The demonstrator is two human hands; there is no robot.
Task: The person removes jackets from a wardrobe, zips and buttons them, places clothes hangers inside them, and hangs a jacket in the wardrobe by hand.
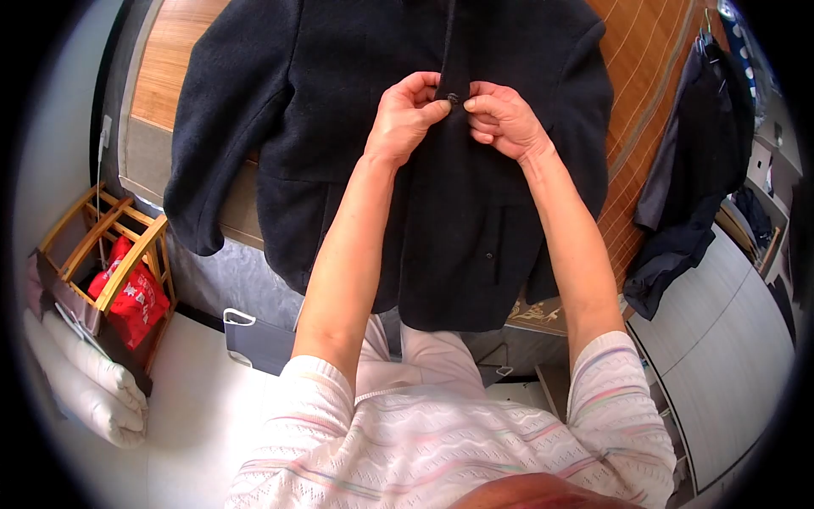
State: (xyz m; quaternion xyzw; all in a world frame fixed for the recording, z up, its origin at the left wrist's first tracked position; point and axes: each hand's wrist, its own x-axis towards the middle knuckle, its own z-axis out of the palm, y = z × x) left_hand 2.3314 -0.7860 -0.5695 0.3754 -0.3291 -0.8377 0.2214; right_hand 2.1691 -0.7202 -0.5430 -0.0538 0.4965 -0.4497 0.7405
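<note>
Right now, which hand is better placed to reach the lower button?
Probably the right hand: the lower button sits on that side of the dark coat, while the left hand is farther across.

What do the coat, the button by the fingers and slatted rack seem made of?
Coat: likely wool-like cloth, matte, faintly fuzzy. Button: perhaps plastic, dark, slightly shiny; too small to confirm. Slatted rack: apparently varnished wood, its bars yellowish and glossy.

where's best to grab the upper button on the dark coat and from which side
Probably pinch the upper button by its rim, coming from the side of the right hand: it looks small and round, and the left hand crowds its opposite edge.
</note>
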